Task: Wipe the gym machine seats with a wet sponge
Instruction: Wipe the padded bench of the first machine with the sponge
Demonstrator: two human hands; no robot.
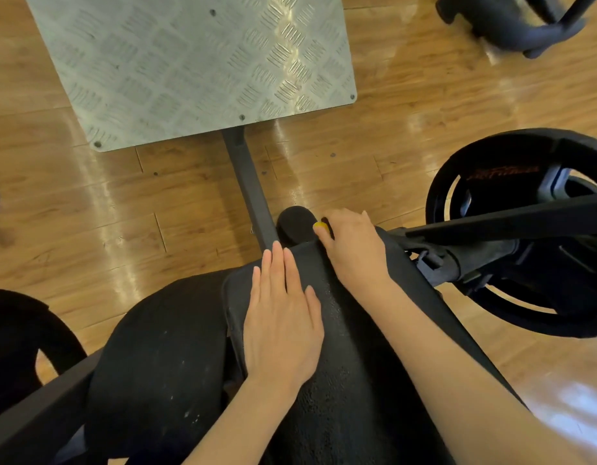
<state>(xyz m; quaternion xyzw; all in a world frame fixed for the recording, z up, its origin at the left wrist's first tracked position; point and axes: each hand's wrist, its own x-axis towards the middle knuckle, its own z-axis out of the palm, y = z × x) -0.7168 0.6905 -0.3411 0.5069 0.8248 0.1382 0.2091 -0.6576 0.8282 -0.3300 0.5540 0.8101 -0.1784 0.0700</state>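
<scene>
One yellow sponge corner peeks beyond right hand fingers.

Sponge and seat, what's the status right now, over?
Left hand flat on the seat pad. Right hand grips the yellow sponge at the pad's far edge. Nothing blocking.

left hand flat on seat | right hand at seat's far edge, over what may be the sponge, mostly hidden | footplate beyond, on floor | weight plate right of seat | pad left of seat
</scene>
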